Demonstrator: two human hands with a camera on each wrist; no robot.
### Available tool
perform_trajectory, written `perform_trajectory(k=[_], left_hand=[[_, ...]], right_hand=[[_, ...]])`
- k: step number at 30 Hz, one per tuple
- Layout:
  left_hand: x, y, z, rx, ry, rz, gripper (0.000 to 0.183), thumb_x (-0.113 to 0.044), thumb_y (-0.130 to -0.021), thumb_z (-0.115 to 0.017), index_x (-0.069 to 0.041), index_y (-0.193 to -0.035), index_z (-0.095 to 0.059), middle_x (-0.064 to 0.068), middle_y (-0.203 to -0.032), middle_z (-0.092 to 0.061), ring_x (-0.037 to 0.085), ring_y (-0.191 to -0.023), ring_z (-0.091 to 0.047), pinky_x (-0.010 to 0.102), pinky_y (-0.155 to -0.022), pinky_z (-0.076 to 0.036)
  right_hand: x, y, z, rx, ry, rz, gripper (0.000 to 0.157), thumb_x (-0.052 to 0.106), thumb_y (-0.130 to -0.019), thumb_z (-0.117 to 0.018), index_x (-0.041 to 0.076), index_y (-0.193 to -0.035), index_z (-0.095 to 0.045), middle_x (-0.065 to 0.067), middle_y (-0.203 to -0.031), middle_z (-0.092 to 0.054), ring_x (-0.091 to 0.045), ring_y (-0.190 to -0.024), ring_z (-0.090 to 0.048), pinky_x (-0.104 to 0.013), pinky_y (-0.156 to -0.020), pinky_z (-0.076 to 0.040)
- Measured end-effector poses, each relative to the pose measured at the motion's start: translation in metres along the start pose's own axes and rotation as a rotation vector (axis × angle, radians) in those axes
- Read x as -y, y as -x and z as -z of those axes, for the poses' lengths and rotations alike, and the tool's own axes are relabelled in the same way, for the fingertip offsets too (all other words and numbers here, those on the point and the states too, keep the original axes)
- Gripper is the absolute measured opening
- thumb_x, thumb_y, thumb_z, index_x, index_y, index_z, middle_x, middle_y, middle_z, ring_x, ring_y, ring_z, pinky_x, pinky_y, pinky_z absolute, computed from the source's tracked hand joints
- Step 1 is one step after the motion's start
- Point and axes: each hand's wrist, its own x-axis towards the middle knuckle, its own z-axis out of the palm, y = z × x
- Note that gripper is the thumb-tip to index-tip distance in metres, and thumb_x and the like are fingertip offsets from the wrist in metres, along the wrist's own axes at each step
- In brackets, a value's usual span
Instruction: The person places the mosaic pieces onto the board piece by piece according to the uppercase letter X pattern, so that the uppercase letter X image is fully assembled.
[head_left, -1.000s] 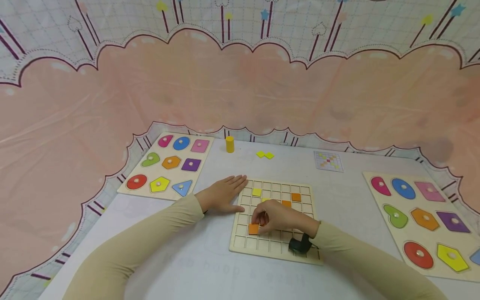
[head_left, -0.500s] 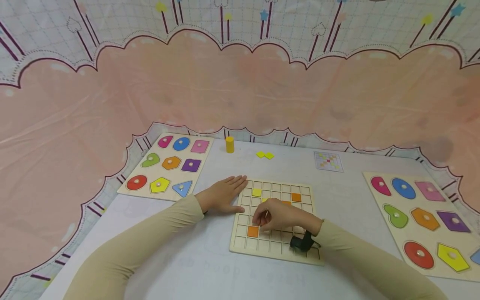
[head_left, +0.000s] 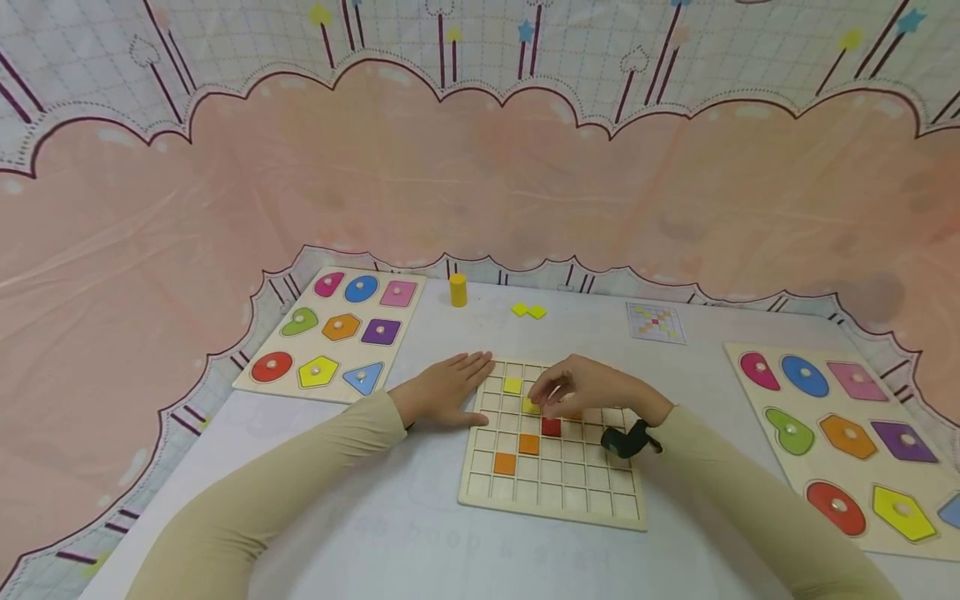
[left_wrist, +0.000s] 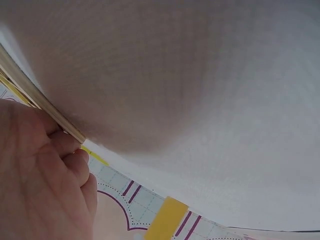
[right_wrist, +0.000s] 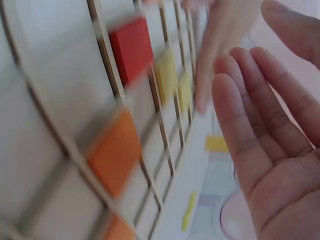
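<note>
A wooden grid board point(head_left: 555, 492) lies on the white table with several square tiles in its cells. My left hand point(head_left: 450, 390) rests at its left edge, fingers straight and thumb spread; the left wrist view shows the fingers point(left_wrist: 75, 165) against the board's side. Above the board hovers my right hand point(head_left: 592, 385), thumb apart from the loosely bent fingers point(right_wrist: 235, 110), holding nothing. A red tile point(head_left: 551, 427), two orange tiles point(head_left: 516, 454) and a yellow tile point(head_left: 512, 385) show in the head view. Another yellow tile point(head_left: 529, 406) is partly behind the right fingers.
Two yellow tiles point(head_left: 528, 311) lie behind the board, with a yellow cylinder point(head_left: 458, 290) to their left. A pattern card point(head_left: 656, 323) lies at the back right. Knobbed shape puzzles flank the board, one left point(head_left: 315, 329) and one right point(head_left: 806, 400).
My right hand has lifted off the lower left of the board and moved up and right. It uncovers a second orange tile and the red tile. The left hand stays put.
</note>
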Motion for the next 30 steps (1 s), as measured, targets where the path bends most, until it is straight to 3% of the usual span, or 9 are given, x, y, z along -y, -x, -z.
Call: perform_trajectory(k=[16, 24, 30], left_hand=[[0.001, 0.000, -0.005, -0.006, -0.006, 0.004, 0.091, -0.068, -0.089, -0.035, -0.004, -0.151, -0.012, 0.009, -0.159, -0.011, 0.023, -0.148, -0.011, 0.035, -0.121, -0.013], [-0.001, 0.000, -0.003, 0.001, -0.012, 0.015, 0.091, -0.067, -0.089, -0.036, -0.005, -0.151, -0.012, 0.009, -0.159, -0.011, 0.022, -0.148, -0.011, 0.035, -0.121, -0.012], [-0.001, 0.000, -0.002, -0.007, 0.009, -0.005, 0.089, -0.066, -0.090, -0.038, -0.005, -0.151, -0.014, 0.008, -0.159, -0.013, 0.022, -0.147, -0.013, 0.035, -0.121, -0.014]], right_hand=[[-0.027, -0.021, 0.070, -0.210, 0.022, -0.125, 0.031, 0.005, -0.086, -0.065, -0.007, -0.114, -0.062, -0.025, -0.114, -0.064, -0.021, -0.099, -0.065, -0.030, -0.088, -0.054], [-0.040, -0.037, 0.086, -0.337, -0.007, -0.200, 0.034, 0.010, -0.087, -0.065, -0.007, -0.117, -0.060, -0.026, -0.118, -0.061, -0.020, -0.099, -0.063, -0.038, -0.096, -0.049], [-0.047, -0.050, 0.088, -0.427, -0.002, -0.235, 0.032, 0.009, -0.089, -0.063, -0.008, -0.116, -0.060, -0.024, -0.117, -0.063, -0.029, -0.105, -0.061, -0.043, -0.099, -0.047]])
